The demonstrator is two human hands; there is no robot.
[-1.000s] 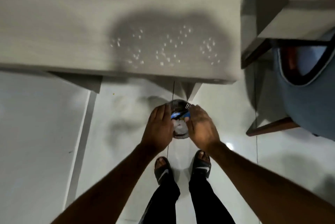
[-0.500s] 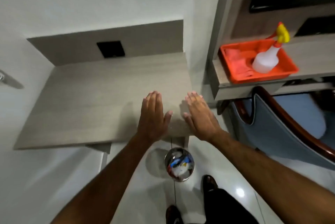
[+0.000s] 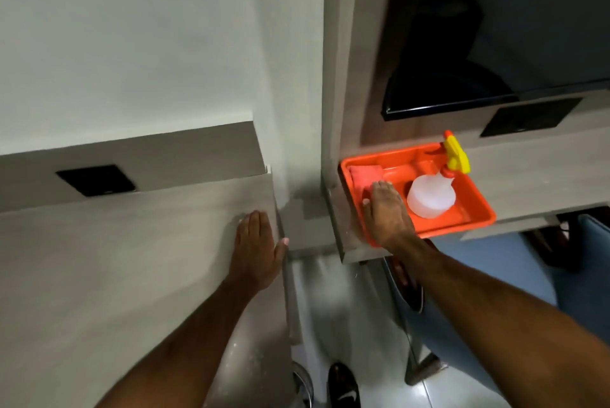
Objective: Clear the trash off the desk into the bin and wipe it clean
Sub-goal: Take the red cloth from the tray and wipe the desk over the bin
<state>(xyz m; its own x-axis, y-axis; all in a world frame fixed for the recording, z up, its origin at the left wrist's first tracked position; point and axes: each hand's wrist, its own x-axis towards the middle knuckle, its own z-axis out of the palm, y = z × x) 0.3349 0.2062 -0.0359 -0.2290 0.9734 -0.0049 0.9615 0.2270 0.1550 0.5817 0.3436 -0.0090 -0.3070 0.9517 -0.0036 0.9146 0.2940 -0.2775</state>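
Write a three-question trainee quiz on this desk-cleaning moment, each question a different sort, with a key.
1. True or false: the right hand reaches into the orange tray.
2. Which item stands in the tray beside the pink cloth? A) mug B) spray bottle C) sponge
3. Fill in: the left hand lies open and flat over the ____.

Key: 1 true; 2 B; 3 desk. Whether the right hand already grips the cloth cannot be told.

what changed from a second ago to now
Both hands left the bin on the floor. The right hand went right into the orange tray, onto the red cloth; the left hand settled over the desk. Spray bottle stayed put.
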